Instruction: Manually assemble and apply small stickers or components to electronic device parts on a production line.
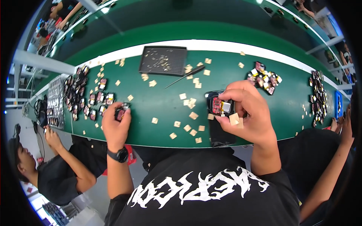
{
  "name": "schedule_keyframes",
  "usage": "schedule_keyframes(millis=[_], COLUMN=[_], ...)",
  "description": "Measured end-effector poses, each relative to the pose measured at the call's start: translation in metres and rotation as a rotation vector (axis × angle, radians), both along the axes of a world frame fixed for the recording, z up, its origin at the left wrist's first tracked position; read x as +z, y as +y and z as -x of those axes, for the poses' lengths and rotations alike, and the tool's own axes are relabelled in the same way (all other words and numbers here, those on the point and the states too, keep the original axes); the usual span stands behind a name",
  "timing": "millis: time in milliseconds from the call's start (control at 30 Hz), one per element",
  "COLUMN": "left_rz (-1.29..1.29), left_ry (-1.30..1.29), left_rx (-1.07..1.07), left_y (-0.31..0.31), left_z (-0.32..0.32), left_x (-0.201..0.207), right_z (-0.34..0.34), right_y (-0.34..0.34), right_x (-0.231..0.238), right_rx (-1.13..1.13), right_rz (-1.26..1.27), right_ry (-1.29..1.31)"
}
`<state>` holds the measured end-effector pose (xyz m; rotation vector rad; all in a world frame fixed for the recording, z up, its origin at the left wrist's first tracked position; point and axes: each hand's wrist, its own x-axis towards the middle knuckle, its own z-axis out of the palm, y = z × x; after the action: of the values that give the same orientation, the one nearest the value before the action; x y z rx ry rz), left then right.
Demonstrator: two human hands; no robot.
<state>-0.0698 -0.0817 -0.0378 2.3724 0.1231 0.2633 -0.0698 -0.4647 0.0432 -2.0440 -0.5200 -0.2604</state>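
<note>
My right hand is closed on a small black-cased device over the green table, thumb and fingers at its edges. A red circuit board and a silver block with yellow trim show inside the case. A beige square piece sits by the right thumb; whether it is gripped or stuck there I cannot tell. Farther left, my left hand has its thumb and fingers around another small black device with a reddish board, partly hidden by the fingers. A black flat piece lies below the right hand at the table's near edge.
Beige squares lie scattered across the green table. A black tray with small pieces and a screwdriver are farther back. Devices are piled at left, right and far right. People sit on both sides.
</note>
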Motion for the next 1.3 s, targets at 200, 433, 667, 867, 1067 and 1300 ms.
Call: schedule_keyframes(millis=[200, 433, 667, 867, 1067, 1300], left_rz=[-0.151, -0.255, -0.475, 0.085, 1.231, 0.969], left_ry=[-0.246, -0.320, -0.513, -0.352, 0.552, 0.484], left_rx=[-0.055, -0.047, 0.016, -0.303, -0.407, -0.160], left_y=[0.006, 0.026, 0.033, -0.009, -0.061, -0.046], left_z=[-0.010, -0.021, -0.021, 0.014, 0.035, 0.025], left_x=[0.004, -0.003, 0.002, 0.041, 0.041, 0.024], right_z=[0.000, 0.001, -0.004, -0.004, -0.001, 0.012], right_y=[0.046, 0.072, 0.086, 0.098, 0.115, 0.024], right_x=[0.013, 0.015, 0.009, -0.003, -0.022, -0.024], right_rx=[0.179, 0.253, 0.287, 0.322, 0.322, -0.296], right_rz=[-0.094, -0.175, -0.201, -0.089, 0.156, 0.155], right_ry=[-0.001, 0.018, 0.028, 0.128, 0.034, 0.086])
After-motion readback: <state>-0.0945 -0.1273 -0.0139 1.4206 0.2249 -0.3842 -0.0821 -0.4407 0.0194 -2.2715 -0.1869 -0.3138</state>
